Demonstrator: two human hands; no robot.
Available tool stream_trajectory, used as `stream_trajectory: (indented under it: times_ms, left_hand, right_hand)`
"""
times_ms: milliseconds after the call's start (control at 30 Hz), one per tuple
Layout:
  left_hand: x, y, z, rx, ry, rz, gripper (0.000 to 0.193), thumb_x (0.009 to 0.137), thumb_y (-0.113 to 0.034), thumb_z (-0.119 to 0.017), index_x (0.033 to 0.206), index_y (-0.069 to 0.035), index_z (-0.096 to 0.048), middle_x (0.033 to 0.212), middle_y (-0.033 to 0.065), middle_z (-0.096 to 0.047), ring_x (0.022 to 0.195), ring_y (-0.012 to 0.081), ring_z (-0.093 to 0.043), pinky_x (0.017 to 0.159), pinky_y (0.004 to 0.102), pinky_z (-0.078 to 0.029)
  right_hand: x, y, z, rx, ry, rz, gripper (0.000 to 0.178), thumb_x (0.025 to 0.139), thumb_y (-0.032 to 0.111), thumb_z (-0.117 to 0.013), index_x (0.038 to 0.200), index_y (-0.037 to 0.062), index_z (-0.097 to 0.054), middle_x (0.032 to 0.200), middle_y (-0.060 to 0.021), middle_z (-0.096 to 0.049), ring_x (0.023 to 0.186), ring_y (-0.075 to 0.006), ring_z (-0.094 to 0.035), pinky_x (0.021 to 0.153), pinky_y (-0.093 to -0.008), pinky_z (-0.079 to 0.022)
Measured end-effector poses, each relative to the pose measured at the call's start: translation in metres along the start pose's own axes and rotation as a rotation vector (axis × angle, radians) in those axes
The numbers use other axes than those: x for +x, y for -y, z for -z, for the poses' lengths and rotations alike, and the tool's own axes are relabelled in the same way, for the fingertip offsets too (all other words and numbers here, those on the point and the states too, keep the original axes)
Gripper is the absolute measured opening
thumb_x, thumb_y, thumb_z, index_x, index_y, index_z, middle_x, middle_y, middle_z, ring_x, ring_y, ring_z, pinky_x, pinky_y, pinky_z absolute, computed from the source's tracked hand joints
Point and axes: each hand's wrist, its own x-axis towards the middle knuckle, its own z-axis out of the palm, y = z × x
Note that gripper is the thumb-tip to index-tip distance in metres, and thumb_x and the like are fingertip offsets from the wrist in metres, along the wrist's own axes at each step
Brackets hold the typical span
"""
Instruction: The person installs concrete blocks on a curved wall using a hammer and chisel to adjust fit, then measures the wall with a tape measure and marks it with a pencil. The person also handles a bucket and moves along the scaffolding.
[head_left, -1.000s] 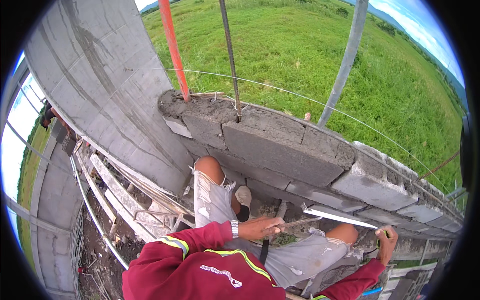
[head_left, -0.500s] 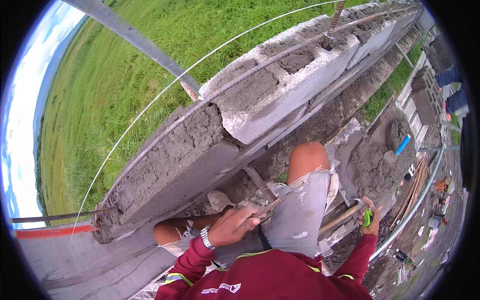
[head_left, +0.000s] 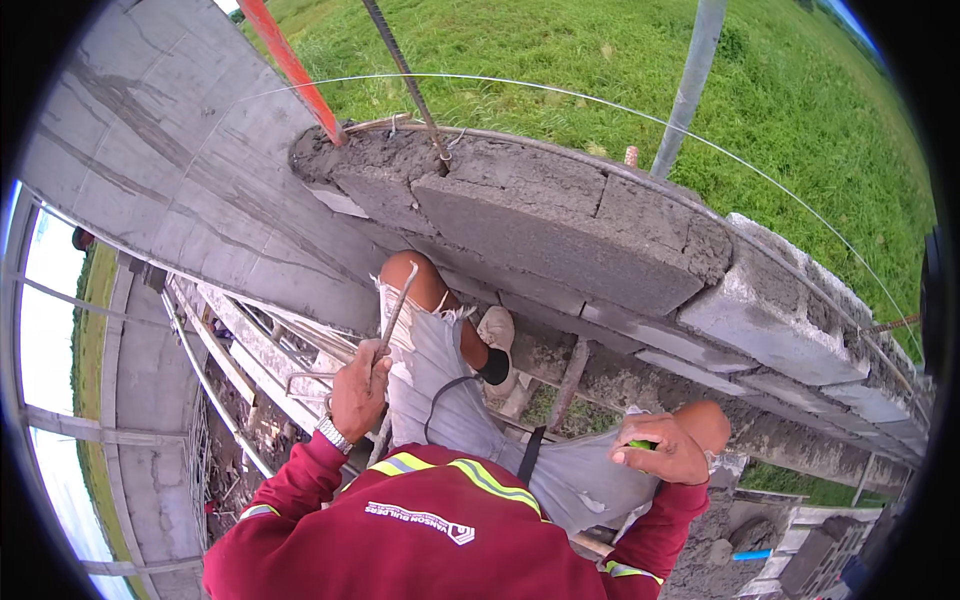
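Note:
My left hand (head_left: 358, 402) is closed around a thin bent steel rod (head_left: 402, 300), whose free end points up past my left knee. Over my right thigh, my right hand (head_left: 668, 455) curls around a small lime-green object (head_left: 642, 444); the fingers cover most of it, so its kind is unclear. Ahead of my knees runs a block wall (head_left: 560, 240), its top spread with rough grey mortar (head_left: 520, 170). Neither hand touches the wall. A pale block (head_left: 770, 310) sits in the top course on the right.
Rebar (head_left: 405, 75), an orange-red post (head_left: 290, 70) and a grey pipe (head_left: 690, 85) stand along the wall. A white string (head_left: 560, 92) crosses above it. Poles and planks (head_left: 240, 370) lie lower left. Mortar with a blue-handled tool (head_left: 752, 555) is lower right.
My view has swung left along the wall, bringing the orange-red post and rebar closer. My right hand has come in from the far right to my right thigh, still holding the green object.

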Motion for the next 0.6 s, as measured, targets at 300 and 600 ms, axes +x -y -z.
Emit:
stream_trajectory:
  times_ms: [300, 600]
  left_hand:
    - [-0.054, 0.051, -0.039, -0.206, -0.043, 0.246, 0.029, 0.111, -0.030, -0.057, 0.118, -0.002, -0.060, 0.082, 0.0221, -0.069, 0.076, 0.0448, -0.070, 0.068, 0.0492, -0.052]
    - [0.111, -0.185, -0.027, -0.155, 1.206, -0.104, 0.029, 0.109, -0.034, -0.062, 0.116, -0.007, -0.070, 0.076, 0.0005, -0.053, 0.066, 0.0118, -0.050, 0.061, 0.0323, -0.040]
  right_hand:
    - [0.044, -0.015, -0.016, -0.226, 0.041, -0.441, 0.031, 0.093, 0.032, -0.073, 0.097, 0.0022, -0.078, 0.077, -0.0123, -0.069, 0.072, -0.0246, -0.067, 0.072, -0.0408, -0.052]
    - [0.049, -0.056, 0.039, 0.109, 0.382, -0.217, 0.035, 0.091, 0.032, -0.078, 0.090, -0.0031, -0.078, 0.080, -0.0090, -0.072, 0.077, -0.0182, -0.065, 0.069, -0.0386, -0.050]
